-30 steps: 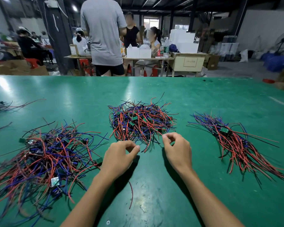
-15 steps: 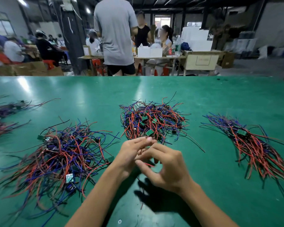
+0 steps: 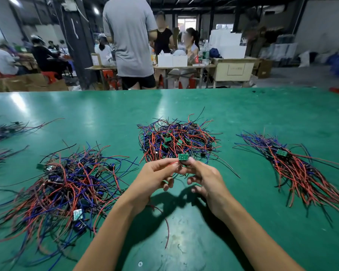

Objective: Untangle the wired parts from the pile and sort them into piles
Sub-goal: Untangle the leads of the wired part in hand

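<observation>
Left pile (image 3: 67,184): wires run past the left picture edge. Right pile (image 3: 301,169): wire ends cut off at the right edge. Far-left bundles (image 3: 6,132): only partly in frame, parts too small to tell. Held wired part (image 3: 183,157): lower body hidden behind the fingertips (image 3: 192,163). Both forearms are cut by the bottom edge. The standing person (image 3: 131,42) is cropped at the top; the tabletop (image 3: 243,114) hides the legs.

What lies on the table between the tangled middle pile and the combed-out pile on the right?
In the head view, mostly bare green table separates the middle pile from the right pile; only a few stray wire ends reach into it.
</observation>
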The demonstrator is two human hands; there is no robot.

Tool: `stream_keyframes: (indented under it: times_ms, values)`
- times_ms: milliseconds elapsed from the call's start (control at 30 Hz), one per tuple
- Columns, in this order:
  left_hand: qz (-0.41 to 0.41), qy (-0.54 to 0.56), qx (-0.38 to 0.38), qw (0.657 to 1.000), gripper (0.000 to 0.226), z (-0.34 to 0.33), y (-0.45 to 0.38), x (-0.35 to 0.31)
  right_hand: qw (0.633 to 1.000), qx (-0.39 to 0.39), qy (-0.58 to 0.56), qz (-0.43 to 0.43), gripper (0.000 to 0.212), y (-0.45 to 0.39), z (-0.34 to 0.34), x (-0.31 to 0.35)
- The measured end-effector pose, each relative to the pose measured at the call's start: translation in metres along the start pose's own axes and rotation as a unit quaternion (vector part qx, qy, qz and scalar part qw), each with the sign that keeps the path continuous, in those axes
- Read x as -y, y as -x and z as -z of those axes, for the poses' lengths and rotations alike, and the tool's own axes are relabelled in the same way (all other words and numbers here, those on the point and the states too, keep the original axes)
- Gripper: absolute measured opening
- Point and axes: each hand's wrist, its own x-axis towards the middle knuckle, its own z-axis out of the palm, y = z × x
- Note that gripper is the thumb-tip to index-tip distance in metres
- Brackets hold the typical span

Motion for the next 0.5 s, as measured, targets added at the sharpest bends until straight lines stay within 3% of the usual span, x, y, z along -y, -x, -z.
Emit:
stream_keyframes:
  times_ms: [133, 267, 367, 500]
  values:
    - [-0.01, 0.007, 0.012, 1.0, 0.03, 0.0, 0.001, -0.002, 0.999, -0.019, -0.011, 0.042, 0.019, 0.0, 0.002, 0.0]
    - [-0.037, -0.011, -0.021, 0.999, 0.038, 0.002, 0.001, -0.004, 0.997, -0.007, -0.006, 0.081, 0.036, 0.001, -0.001, -0.001]
    - [-0.038, 0.058, -0.069, 0.995, 0.038, 0.004, 0.001, -0.01, 0.996, 0.009, 0.011, 0.083, 0.043, 0.001, -0.001, -0.001]
    - [-0.024, 0.128, -0.104, 0.986, 0.027, 0.018, 0.002, -0.02, 0.992, -0.019, 0.062, 0.106, 0.035, -0.004, 0.004, -0.005]
